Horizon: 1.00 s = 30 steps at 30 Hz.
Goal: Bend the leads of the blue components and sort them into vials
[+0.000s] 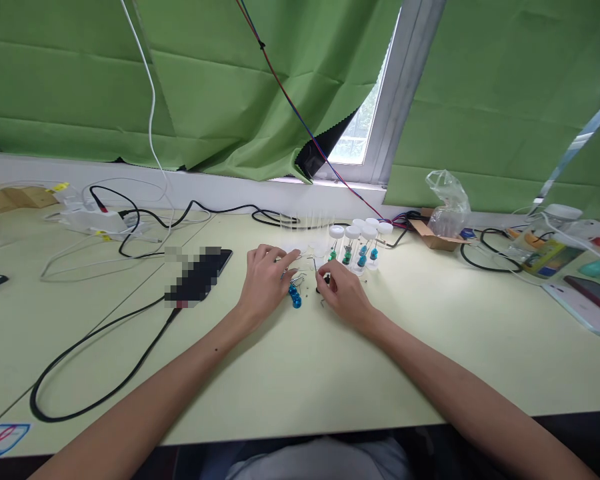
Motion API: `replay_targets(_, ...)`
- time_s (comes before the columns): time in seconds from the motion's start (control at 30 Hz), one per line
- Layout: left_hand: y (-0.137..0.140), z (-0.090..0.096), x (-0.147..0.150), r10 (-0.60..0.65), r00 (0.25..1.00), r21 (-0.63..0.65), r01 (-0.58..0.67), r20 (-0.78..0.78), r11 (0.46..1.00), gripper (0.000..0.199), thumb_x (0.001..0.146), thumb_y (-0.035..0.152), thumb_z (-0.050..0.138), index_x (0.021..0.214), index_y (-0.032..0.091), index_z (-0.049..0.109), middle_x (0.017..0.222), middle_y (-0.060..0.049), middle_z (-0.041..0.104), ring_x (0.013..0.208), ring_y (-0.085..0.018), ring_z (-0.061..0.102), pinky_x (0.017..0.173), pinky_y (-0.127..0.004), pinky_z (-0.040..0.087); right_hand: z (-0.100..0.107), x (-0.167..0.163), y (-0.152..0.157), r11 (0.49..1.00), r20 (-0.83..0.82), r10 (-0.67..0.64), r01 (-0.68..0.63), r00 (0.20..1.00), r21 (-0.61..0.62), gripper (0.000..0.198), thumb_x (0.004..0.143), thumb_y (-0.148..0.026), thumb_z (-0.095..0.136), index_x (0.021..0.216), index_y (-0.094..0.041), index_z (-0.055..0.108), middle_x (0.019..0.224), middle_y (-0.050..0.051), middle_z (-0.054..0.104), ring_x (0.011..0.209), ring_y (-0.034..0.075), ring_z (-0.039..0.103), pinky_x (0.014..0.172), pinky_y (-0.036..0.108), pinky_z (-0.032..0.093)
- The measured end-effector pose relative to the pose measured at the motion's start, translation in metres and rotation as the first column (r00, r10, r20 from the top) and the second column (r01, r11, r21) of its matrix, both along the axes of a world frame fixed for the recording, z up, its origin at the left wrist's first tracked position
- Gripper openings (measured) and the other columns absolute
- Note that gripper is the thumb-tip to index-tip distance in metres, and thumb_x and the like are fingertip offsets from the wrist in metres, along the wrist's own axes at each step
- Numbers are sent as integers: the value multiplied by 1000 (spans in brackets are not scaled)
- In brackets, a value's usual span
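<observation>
My left hand (266, 283) rests at the middle of the table, its thumb and index finger apart above some small shiny metal pieces (298, 280). Close below its fingertips lies a row of blue bead-like parts (295, 295). Facing it, my right hand (347, 290) has its fingers pinched at the lower end of a thin dark rod (315, 265). A small black part (327, 280) shows partly beside those fingers. Just behind my right hand stand several clear tubes with white caps (353, 231), holding green and blue parts (363, 256).
A phone (215, 270) with a black cable (95, 400) lies left. Behind my hands stand clear upright tubes (307, 230). A small cardboard box (437, 239) holds a plastic bag (449, 200). Farther right are a lidded jar (550, 247) and another phone (577, 310).
</observation>
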<state>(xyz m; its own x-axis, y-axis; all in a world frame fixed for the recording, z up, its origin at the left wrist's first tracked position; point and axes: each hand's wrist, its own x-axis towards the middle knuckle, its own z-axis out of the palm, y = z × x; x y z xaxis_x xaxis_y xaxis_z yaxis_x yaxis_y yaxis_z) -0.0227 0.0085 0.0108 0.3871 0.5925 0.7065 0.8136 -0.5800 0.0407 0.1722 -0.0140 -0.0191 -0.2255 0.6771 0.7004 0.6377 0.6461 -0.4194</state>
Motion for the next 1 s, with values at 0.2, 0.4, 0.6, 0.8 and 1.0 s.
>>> replay_targets(0.2,-2,1,1,-11,1000,-7,10,-8,1000,32,90,14,56,118,24,67,98,-11,69,96,-28,51,82,-44,37,-1,0,-1,1000,-50,0,-1,999,-6,12,95,-24,47,89,-18,56,80,2,63,55,10,46,58,25,40)
replay_targets(0.4,-1,-2,2,-36,999,-38,36,-2,999,32,90,15,56,120,24,66,98,-11,68,97,-28,51,83,-43,38,-3,0,-1,999,-105,22,-17,994,44,9,94,-23,48,91,-19,55,77,1,63,55,10,49,58,25,43)
replay_targets(0.6,0,-3,2,-60,998,-65,60,3,996,33,89,16,57,119,25,66,97,-11,69,97,-28,51,82,-43,38,-1,-2,0,991,-157,-18,38,987,127,11,96,-24,47,92,-19,57,78,3,62,61,12,54,59,26,46)
replay_targets(0.8,-1,-7,3,-104,994,-100,107,32,989,33,90,20,57,123,23,64,98,-9,68,99,-27,52,84,-42,39,1,-1,0,985,-142,-7,31,990,170,14,99,-24,46,96,-19,59,79,4,63,64,13,56,62,27,48)
replay_targets(1.0,-4,-7,6,-128,982,-218,157,142,963,33,90,31,59,121,23,65,99,-8,70,100,-26,54,90,-43,40,2,-1,0,985,-162,-4,32,987,168,16,100,-26,46,102,-20,60,83,5,64,69,14,59,66,28,51)
